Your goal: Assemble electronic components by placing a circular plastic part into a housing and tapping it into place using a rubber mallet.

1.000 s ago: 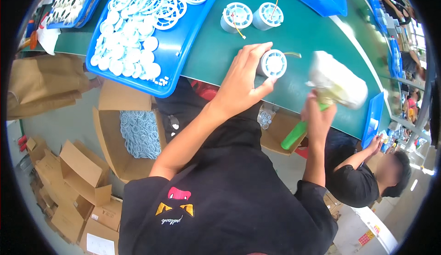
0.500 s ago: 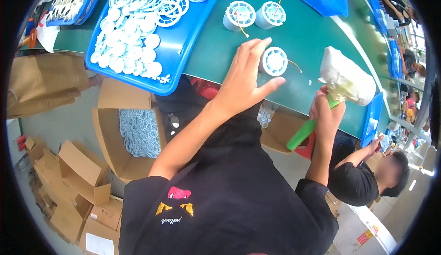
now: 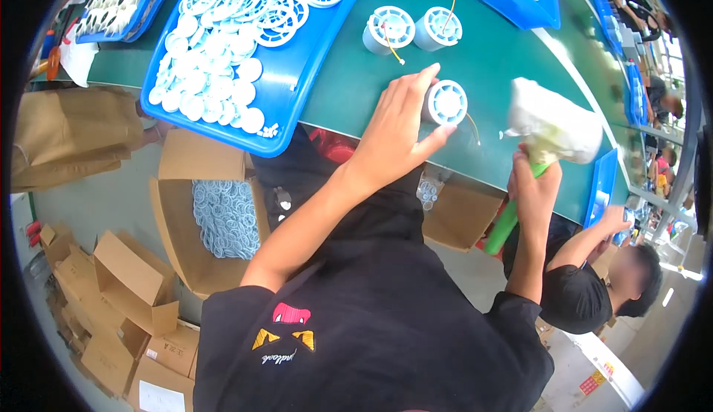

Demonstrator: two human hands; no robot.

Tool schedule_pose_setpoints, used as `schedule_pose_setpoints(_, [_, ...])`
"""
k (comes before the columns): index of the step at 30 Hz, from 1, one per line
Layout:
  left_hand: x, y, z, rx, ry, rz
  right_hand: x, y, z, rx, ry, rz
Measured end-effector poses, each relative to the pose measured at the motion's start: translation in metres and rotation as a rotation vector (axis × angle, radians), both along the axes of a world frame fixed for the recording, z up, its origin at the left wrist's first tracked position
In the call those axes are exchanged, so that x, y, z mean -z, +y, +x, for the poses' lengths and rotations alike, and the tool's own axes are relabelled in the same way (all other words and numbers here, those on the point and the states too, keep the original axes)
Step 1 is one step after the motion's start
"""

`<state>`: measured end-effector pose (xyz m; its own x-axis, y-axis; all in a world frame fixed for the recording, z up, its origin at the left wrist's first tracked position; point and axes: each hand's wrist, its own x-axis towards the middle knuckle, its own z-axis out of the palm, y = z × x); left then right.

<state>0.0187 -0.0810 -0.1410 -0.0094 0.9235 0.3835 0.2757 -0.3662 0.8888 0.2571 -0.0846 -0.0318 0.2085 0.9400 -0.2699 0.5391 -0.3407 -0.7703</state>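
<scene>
A white cylindrical part with a spoked round top (image 3: 448, 103) stands on the green workbench, a thin wire trailing from its right side. My left hand (image 3: 397, 121) curves beside it, thumb and fingers spread apart; the thumb tip lies at its lower rim, and whether it touches is unclear. In my right hand (image 3: 536, 180) is the green handle of a mallet (image 3: 553, 124), its head wrapped in white material and raised to the right of the part. Two similar cylinders, a left one (image 3: 391, 27) and a right one (image 3: 438, 27), stand farther back with wires on them.
A blue tray (image 3: 286, 108) of white discs and spoked rings sits at the left. Another blue bin (image 3: 546, 12) stands at the back right. Below the bench, an open carton (image 3: 174, 211) holds pale blue rings. A co-worker (image 3: 575, 293) sits at the right.
The mallet has turned in my right hand, its handle swinging right and more upright. My left thumb has drawn in toward the cylinder's rim. The co-worker's arm has shifted.
</scene>
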Motion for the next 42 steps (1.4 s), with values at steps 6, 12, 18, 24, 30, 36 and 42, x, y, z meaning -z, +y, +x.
schedule_pose_setpoints(6, [0.005,0.000,0.000,0.009,0.034,0.023,0.007,0.010,0.006,-0.299,-0.242,0.100])
schedule_pose_setpoints(12, [0.001,-0.001,0.002,0.009,0.018,0.011,0.024,0.007,0.018,-0.524,-0.456,0.177])
schedule_pose_setpoints(18, [0.003,0.002,0.007,0.007,0.068,0.029,0.010,0.006,0.006,-0.347,-0.317,0.108])
schedule_pose_setpoints(24, [0.002,0.001,0.006,0.004,0.074,-0.005,0.003,0.017,0.016,-0.123,-0.292,0.223])
schedule_pose_setpoints(30, [-0.003,0.000,0.002,0.033,0.000,-0.071,0.006,0.036,0.023,-0.299,-0.293,0.258])
schedule_pose_setpoints(36, [-0.003,0.000,0.001,0.046,-0.024,-0.095,-0.007,0.056,0.007,-0.553,-0.467,0.231])
schedule_pose_setpoints(42, [-0.008,0.001,0.000,0.086,-0.034,-0.134,-0.021,0.084,-0.007,-0.745,-0.668,0.228])
